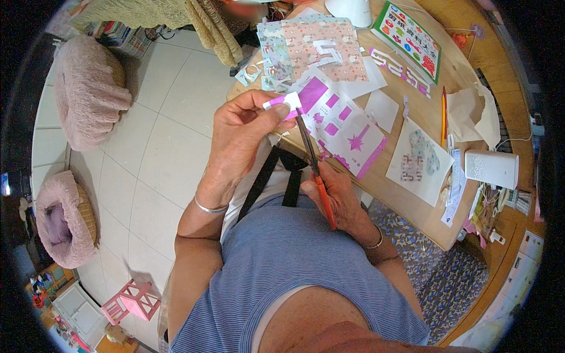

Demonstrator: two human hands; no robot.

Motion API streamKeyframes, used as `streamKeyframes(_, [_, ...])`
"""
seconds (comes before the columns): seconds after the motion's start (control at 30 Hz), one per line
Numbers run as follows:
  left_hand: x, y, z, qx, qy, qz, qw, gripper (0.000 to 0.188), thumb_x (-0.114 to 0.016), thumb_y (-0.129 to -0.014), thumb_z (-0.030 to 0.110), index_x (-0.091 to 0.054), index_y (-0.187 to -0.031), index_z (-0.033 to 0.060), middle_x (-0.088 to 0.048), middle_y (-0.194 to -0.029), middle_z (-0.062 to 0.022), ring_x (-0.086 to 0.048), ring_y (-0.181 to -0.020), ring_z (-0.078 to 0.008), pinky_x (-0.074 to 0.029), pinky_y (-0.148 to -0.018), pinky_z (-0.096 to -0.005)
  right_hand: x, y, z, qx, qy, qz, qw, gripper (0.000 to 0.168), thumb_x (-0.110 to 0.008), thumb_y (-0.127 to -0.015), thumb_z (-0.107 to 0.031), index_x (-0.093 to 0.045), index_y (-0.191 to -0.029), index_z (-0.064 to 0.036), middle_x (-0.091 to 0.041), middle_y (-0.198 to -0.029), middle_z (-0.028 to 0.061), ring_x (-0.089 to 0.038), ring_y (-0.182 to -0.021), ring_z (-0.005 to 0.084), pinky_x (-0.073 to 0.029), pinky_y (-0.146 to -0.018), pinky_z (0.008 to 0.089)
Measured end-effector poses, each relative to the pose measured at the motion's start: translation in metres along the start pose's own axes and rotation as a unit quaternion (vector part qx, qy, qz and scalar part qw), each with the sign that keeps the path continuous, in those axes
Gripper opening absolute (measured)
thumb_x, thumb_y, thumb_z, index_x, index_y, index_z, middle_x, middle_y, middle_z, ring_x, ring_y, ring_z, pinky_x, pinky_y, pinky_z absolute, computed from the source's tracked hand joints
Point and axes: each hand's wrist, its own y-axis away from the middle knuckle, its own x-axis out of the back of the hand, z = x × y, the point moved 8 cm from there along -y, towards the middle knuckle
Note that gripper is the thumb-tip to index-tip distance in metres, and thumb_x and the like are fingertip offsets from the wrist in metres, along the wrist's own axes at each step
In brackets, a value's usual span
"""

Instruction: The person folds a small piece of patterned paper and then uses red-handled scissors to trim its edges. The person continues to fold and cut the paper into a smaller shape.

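Between the thumb and fingers of my left hand (pixel 240 128) is a small folded piece of purple and white paper (pixel 274 101). My right hand (pixel 337 196) grips a pair of scissors with orange handles (pixel 323 198). The dark blades point away from me, and their tips meet the right edge of the paper piece. Just beyond the blades, a printed sheet with purple shapes (pixel 370 152) lies on the wooden table (pixel 410 194). Part of the paper piece is hidden under my left thumb.
Patterned paper sheets (pixel 326 35) are stacked at the table's far side. A green-edged book (pixel 408 39) lies near a purple paper cutout (pixel 397 70). Pencils (pixel 444 114) and a white box-shaped device (pixel 492 169) sit right. Left on the tiled floor stand fluffy pink-covered seats (pixel 88 92) and a pink stool (pixel 134 300).
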Motion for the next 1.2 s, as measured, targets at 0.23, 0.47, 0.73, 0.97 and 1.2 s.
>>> streamKeyframes(0.23, [0.000, -0.001, -0.003, 0.011, 0.003, 0.004, 1.000, 0.003, -0.063, -0.085, -0.002, -0.062, -0.087, -0.0030, -0.066, -0.088, -0.0108, -0.066, -0.077, -0.0156, -0.057, -0.074, -0.0284, -0.002, 0.001, 0.000, -0.008, -0.011, 0.001, 1.000, 0.044, -0.063, -0.087, -0.044, -0.045, -0.081, -0.004, -0.050, -0.067, 0.0170, -0.052, -0.060, 0.0350, -0.041, -0.055, 0.0426])
streamKeyframes(0.47, [0.002, -0.002, -0.007, 0.011, 0.009, 0.001, 1.000, 0.003, -0.063, -0.085, -0.001, -0.061, -0.087, -0.0032, -0.066, -0.088, -0.0109, -0.066, -0.077, -0.0157, -0.056, -0.073, -0.0281, -0.004, 0.000, 0.002, -0.001, 0.001, 0.012, 1.000, 0.042, -0.061, -0.088, -0.043, -0.046, -0.082, -0.004, -0.047, -0.066, 0.0149, -0.048, -0.060, 0.0309, -0.040, -0.056, 0.0398])
streamKeyframes(0.73, [0.000, -0.002, -0.008, 0.013, -0.002, -0.005, 1.000, 0.003, -0.063, -0.085, -0.002, -0.061, -0.087, -0.0036, -0.066, -0.088, -0.0102, -0.065, -0.077, -0.0150, -0.055, -0.073, -0.0269, -0.008, 0.000, 0.010, -0.005, 0.012, 0.009, 1.000, 0.041, -0.063, -0.087, -0.041, -0.045, -0.079, -0.004, -0.049, -0.066, 0.0159, -0.051, -0.058, 0.0320, -0.041, -0.054, 0.0416])
streamKeyframes(0.97, [0.000, -0.002, -0.006, 0.001, -0.061, 0.001, 0.998, 0.003, -0.063, -0.084, -0.003, -0.063, -0.082, -0.0018, -0.064, -0.089, -0.0078, -0.061, -0.075, -0.0119, -0.052, -0.069, -0.0234, -0.009, 0.000, 0.009, -0.018, -0.055, -0.006, 0.998, 0.039, -0.060, -0.089, -0.036, -0.043, -0.079, -0.003, -0.049, -0.064, 0.0182, -0.050, -0.057, 0.0328, -0.041, -0.053, 0.0418])
streamKeyframes(1.2, [-0.005, 0.001, -0.006, 0.000, -0.044, -0.007, 0.999, 0.003, -0.063, -0.083, -0.005, -0.062, -0.082, -0.0020, -0.063, -0.091, -0.0079, -0.060, -0.077, -0.0114, -0.051, -0.071, -0.0239, -0.010, -0.002, 0.008, -0.018, -0.061, -0.025, 0.998, 0.040, -0.057, -0.090, -0.038, -0.043, -0.083, -0.002, -0.051, -0.065, 0.0193, -0.053, -0.061, 0.0370, -0.041, -0.055, 0.0430])
